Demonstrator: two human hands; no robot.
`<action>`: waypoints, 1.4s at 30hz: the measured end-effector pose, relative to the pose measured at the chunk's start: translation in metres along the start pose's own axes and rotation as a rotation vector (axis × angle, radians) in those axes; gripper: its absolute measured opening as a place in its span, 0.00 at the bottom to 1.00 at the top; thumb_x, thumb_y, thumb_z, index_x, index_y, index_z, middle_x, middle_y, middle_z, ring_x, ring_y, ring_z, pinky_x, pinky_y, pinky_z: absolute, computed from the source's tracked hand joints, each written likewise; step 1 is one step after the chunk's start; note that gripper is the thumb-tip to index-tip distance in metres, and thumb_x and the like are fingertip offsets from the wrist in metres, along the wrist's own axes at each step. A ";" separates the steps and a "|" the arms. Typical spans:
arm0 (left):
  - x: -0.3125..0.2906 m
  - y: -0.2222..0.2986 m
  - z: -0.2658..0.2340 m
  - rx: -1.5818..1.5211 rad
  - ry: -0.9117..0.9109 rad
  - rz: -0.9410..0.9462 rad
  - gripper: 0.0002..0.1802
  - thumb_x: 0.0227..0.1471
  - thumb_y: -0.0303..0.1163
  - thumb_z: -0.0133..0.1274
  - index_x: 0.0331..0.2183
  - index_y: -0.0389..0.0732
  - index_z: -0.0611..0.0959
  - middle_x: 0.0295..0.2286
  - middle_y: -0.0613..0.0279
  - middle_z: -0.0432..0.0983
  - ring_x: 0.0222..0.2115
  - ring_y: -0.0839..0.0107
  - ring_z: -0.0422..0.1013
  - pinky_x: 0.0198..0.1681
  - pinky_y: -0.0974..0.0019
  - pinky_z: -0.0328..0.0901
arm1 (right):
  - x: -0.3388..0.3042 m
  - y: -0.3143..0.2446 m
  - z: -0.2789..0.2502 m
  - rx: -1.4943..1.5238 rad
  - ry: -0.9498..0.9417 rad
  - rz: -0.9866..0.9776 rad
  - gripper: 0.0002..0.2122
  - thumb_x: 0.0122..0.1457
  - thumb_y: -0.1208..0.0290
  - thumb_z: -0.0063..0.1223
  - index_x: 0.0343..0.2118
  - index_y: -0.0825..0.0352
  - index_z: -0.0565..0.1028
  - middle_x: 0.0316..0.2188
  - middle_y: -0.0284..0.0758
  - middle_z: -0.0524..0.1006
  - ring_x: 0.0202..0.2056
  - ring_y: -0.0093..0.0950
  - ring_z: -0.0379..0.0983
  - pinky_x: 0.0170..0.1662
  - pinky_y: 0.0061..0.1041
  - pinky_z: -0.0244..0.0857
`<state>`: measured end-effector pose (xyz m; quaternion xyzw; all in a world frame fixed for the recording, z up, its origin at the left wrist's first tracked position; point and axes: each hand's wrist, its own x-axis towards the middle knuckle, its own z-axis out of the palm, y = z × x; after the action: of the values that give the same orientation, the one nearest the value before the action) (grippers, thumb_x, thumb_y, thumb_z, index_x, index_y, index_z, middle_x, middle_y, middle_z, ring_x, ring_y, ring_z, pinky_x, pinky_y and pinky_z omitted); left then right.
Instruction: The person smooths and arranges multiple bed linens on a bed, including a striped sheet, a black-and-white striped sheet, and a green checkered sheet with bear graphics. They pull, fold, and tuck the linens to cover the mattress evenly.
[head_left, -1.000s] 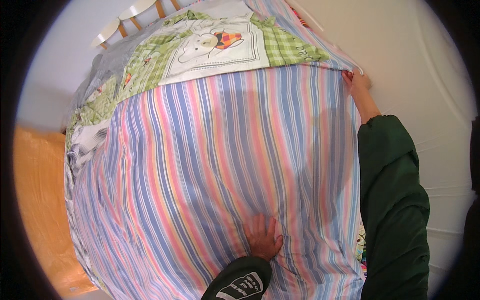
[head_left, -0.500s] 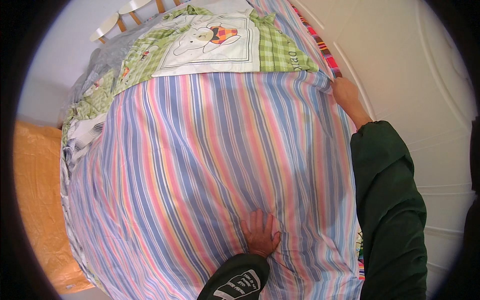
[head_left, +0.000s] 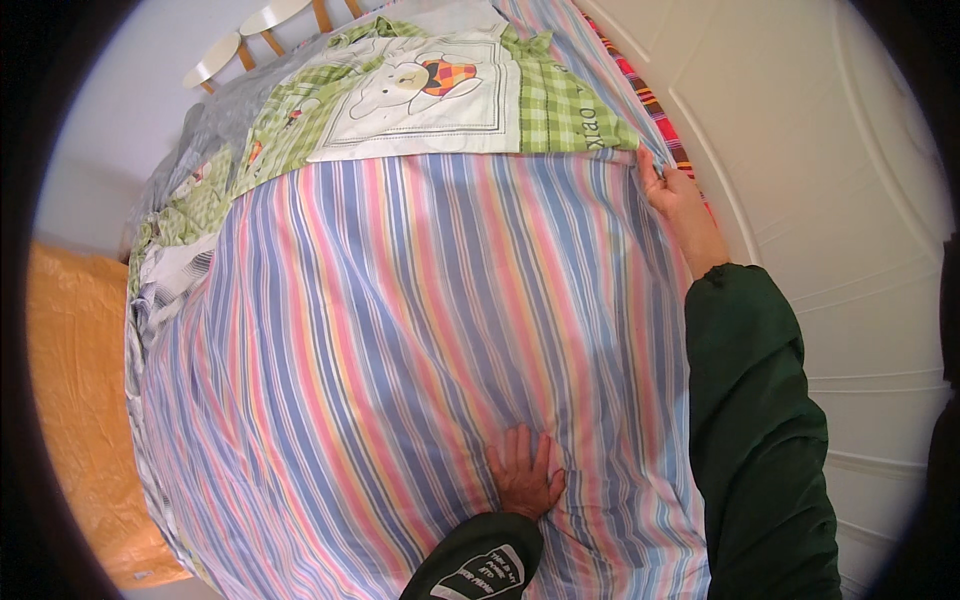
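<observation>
A striped sheet (head_left: pixel 400 330) in blue, pink, yellow and white covers the bed, with soft creases running along it. My left hand (head_left: pixel 525 478) lies flat on its near part, fingers spread and holding nothing. At the far right edge, my right hand (head_left: pixel 675 195) pinches the sheet beside the corner of a green checked cloth (head_left: pixel 555 115). A white panel with a cartoon bear (head_left: pixel 420 85) decorates that cloth, which lies across the far end of the bed. The fingertips of my right hand are partly hidden in the fabric.
A white ribbed panel (head_left: pixel 800 230) rises along the right side. Red plaid fabric (head_left: pixel 640 90) shows between it and the bed. At the left stands an orange, wrapped-looking block (head_left: pixel 90 400). Grey translucent plastic (head_left: pixel 205 130) and a white-and-wood headboard (head_left: pixel 212 60) are at the far left.
My right hand has shifted slightly left and nearer, its fingers now against the green cloth's corner. That side of the cloth has come a little nearer. My left hand has stayed almost in place.
</observation>
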<state>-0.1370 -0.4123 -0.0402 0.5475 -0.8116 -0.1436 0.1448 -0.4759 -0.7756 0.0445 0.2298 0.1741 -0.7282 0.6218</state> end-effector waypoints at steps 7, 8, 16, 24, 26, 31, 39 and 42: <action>0.002 0.002 -0.002 0.009 0.007 -0.024 0.39 0.40 0.47 0.57 0.55 0.44 0.69 0.57 0.45 0.56 0.59 0.48 0.51 0.58 0.33 0.37 | 0.009 0.001 0.008 -0.397 -0.136 -0.297 0.17 0.66 0.75 0.26 0.50 0.77 0.65 0.47 0.51 0.71 0.45 0.49 0.70 0.47 0.46 0.72; 0.003 0.002 -0.004 0.006 -0.003 -0.028 0.39 0.40 0.47 0.57 0.55 0.44 0.69 0.57 0.45 0.56 0.59 0.48 0.51 0.59 0.34 0.37 | 0.011 -0.012 0.012 -0.442 -0.151 -0.330 0.17 0.66 0.74 0.26 0.50 0.78 0.65 0.47 0.52 0.70 0.47 0.48 0.69 0.48 0.45 0.71; 0.005 0.001 -0.013 -0.010 0.006 -0.039 0.38 0.40 0.46 0.57 0.53 0.43 0.70 0.56 0.45 0.57 0.58 0.48 0.52 0.59 0.34 0.38 | 0.035 -0.065 0.051 -0.529 -0.185 -0.445 0.18 0.66 0.72 0.20 0.53 0.77 0.58 0.48 0.52 0.67 0.52 0.53 0.65 0.52 0.50 0.67; 0.007 0.004 -0.014 0.008 -0.009 -0.039 0.37 0.39 0.45 0.57 0.53 0.43 0.70 0.55 0.44 0.58 0.58 0.48 0.53 0.59 0.35 0.38 | 0.090 -0.092 0.007 -0.734 -0.035 -0.464 0.19 0.64 0.72 0.34 0.57 0.69 0.57 0.49 0.42 0.67 0.50 0.40 0.67 0.53 0.39 0.62; 0.007 0.005 -0.012 0.013 -0.051 -0.062 0.37 0.40 0.46 0.57 0.53 0.43 0.71 0.55 0.45 0.58 0.58 0.48 0.52 0.59 0.35 0.37 | 0.099 -0.098 -0.004 -0.826 -0.219 -0.310 0.20 0.65 0.71 0.34 0.60 0.65 0.54 0.51 0.41 0.67 0.47 0.35 0.70 0.50 0.33 0.66; 0.008 0.007 -0.008 0.063 -0.048 -0.064 0.37 0.39 0.47 0.57 0.52 0.44 0.71 0.55 0.45 0.58 0.58 0.50 0.52 0.59 0.36 0.36 | 0.062 -0.077 -0.020 -1.307 -0.038 -0.813 0.25 0.60 0.71 0.45 0.60 0.69 0.56 0.49 0.37 0.67 0.41 0.34 0.67 0.49 0.32 0.60; 0.007 0.014 -0.004 0.048 -0.043 -0.036 0.39 0.41 0.44 0.55 0.54 0.38 0.66 0.58 0.40 0.51 0.60 0.44 0.46 0.60 0.33 0.34 | -0.065 0.004 -0.097 -2.448 -0.785 -1.353 0.24 0.57 0.72 0.46 0.58 0.67 0.61 0.59 0.46 0.60 0.60 0.43 0.56 0.60 0.36 0.52; 0.005 0.015 -0.002 0.009 -0.019 -0.029 0.39 0.42 0.43 0.54 0.55 0.38 0.65 0.58 0.40 0.50 0.61 0.44 0.45 0.60 0.33 0.33 | -0.067 -0.021 -0.119 -2.874 -0.672 -1.163 0.23 0.56 0.69 0.48 0.56 0.66 0.64 0.58 0.51 0.59 0.59 0.45 0.56 0.61 0.37 0.50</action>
<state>-0.1503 -0.4114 -0.0328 0.5587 -0.8054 -0.1473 0.1322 -0.4748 -0.6525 -0.0184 0.7848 -0.6095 0.1077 0.0313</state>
